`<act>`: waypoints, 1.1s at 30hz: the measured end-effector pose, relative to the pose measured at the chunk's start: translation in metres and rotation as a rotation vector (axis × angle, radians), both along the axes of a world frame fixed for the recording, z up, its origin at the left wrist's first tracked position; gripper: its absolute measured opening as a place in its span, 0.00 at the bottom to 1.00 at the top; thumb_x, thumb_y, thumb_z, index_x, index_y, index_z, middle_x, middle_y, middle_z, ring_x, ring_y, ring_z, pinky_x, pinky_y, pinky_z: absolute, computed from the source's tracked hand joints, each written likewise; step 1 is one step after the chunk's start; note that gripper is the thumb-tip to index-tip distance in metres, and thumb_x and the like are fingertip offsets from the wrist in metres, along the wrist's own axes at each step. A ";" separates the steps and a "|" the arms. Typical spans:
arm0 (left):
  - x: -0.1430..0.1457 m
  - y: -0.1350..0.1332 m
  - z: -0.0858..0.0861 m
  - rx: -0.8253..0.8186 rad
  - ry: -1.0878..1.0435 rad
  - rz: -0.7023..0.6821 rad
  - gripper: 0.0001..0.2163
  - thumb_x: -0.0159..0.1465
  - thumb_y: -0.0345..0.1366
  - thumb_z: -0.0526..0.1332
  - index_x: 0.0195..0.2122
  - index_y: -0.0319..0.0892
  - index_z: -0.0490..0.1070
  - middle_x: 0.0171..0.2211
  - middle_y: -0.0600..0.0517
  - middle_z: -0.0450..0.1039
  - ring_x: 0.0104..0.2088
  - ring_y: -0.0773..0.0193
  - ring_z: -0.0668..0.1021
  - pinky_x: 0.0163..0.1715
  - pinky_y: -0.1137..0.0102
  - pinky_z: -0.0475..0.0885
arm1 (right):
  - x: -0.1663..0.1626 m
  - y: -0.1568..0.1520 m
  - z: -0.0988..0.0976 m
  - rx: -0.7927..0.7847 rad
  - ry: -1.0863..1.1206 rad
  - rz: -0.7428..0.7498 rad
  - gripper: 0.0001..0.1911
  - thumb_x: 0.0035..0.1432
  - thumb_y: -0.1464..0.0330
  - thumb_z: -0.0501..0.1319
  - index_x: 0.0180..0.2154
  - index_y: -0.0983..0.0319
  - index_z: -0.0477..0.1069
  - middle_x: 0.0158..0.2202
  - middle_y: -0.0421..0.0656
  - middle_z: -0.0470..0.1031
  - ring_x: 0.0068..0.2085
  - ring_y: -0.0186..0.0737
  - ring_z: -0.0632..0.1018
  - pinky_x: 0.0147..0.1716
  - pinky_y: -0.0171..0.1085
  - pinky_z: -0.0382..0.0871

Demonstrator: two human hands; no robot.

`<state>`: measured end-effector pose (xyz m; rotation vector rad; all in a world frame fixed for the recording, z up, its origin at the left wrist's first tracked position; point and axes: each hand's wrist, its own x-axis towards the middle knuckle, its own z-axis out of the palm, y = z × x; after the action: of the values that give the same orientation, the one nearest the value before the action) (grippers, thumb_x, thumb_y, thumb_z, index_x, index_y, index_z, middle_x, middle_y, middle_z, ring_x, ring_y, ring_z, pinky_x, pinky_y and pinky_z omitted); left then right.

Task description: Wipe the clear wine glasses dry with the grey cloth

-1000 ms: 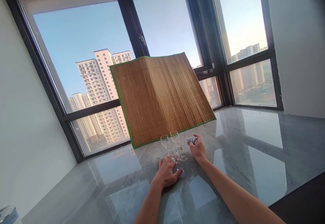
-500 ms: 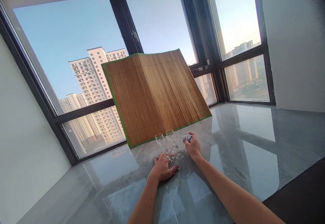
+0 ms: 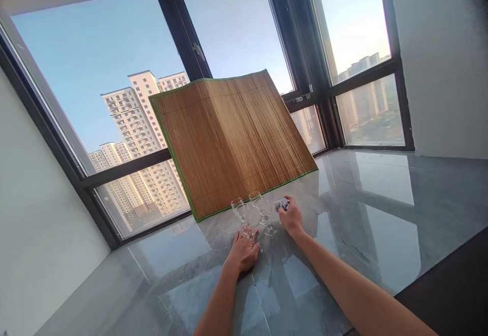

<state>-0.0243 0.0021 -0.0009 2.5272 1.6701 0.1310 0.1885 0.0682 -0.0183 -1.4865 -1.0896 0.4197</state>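
Several clear stemmed glasses are grouped on the grey tiled ledge, among them a left one (image 3: 237, 206) and one further back (image 3: 255, 197). My left hand (image 3: 244, 252) is closed around the nearest stemmed glass (image 3: 249, 232), thumb on its right side and fingers on its left. My right hand (image 3: 292, 217) is raised just right of the group, its fingers closed on a small crumpled white-and-grey wad (image 3: 282, 204). Whether that wad is cloth or paper I cannot tell. It is apart from the glasses.
Behind the glasses a brown bamboo mat (image 3: 232, 143) with green edging leans against the dark window frame (image 3: 301, 46). The glossy ledge (image 3: 343, 199) carries bright reflections. White walls (image 3: 442, 71) stand at both sides, and a dark edge (image 3: 450, 280) is at the lower right.
My left hand has gone from spread fingers beside the nearest glass to a hold around it. The right hand with its wad has barely moved. The view has shifted slightly.
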 end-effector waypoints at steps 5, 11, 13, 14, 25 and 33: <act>-0.010 0.000 0.001 0.013 0.016 0.038 0.29 0.65 0.45 0.46 0.68 0.44 0.54 0.71 0.53 0.44 0.70 0.55 0.46 0.68 0.60 0.41 | 0.000 -0.002 0.002 -0.020 0.014 0.001 0.26 0.53 0.71 0.54 0.55 0.62 0.63 0.40 0.47 0.79 0.39 0.44 0.78 0.38 0.36 0.67; -0.021 -0.005 0.006 0.021 0.029 0.070 0.29 0.65 0.43 0.47 0.67 0.42 0.55 0.70 0.50 0.47 0.70 0.56 0.48 0.68 0.61 0.42 | 0.001 -0.004 0.004 -0.019 0.016 -0.006 0.25 0.53 0.70 0.54 0.54 0.61 0.64 0.40 0.47 0.79 0.39 0.44 0.79 0.37 0.36 0.67; -0.028 -0.007 0.007 0.027 0.048 0.088 0.29 0.65 0.43 0.47 0.67 0.41 0.55 0.70 0.50 0.48 0.70 0.56 0.48 0.68 0.61 0.42 | 0.001 -0.004 0.003 -0.016 0.018 -0.008 0.25 0.53 0.70 0.54 0.54 0.61 0.64 0.40 0.47 0.79 0.39 0.44 0.79 0.37 0.36 0.67; -0.032 -0.008 0.008 0.025 0.057 0.100 0.29 0.65 0.43 0.46 0.67 0.41 0.55 0.70 0.51 0.47 0.70 0.57 0.47 0.68 0.61 0.41 | 0.001 -0.003 0.003 -0.014 0.020 -0.007 0.25 0.53 0.70 0.54 0.54 0.61 0.64 0.40 0.47 0.78 0.39 0.44 0.79 0.37 0.36 0.67; -0.119 -0.020 0.004 -0.019 0.058 0.173 0.28 0.66 0.42 0.46 0.68 0.45 0.53 0.71 0.52 0.43 0.70 0.56 0.48 0.68 0.60 0.42 | 0.004 -0.004 0.002 -0.025 0.024 0.032 0.26 0.53 0.68 0.54 0.56 0.62 0.62 0.38 0.47 0.78 0.37 0.45 0.78 0.35 0.36 0.66; -0.169 -0.028 0.000 -0.014 0.060 0.246 0.27 0.69 0.44 0.42 0.69 0.50 0.49 0.72 0.53 0.38 0.71 0.57 0.44 0.68 0.55 0.41 | 0.002 -0.005 0.004 -0.025 -0.002 0.017 0.26 0.53 0.69 0.54 0.55 0.63 0.63 0.39 0.47 0.78 0.38 0.44 0.78 0.34 0.35 0.65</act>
<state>-0.1929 -0.0260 -0.0007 2.3277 1.9929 0.0641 0.1905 0.0636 -0.0146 -1.5013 -1.1028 0.4447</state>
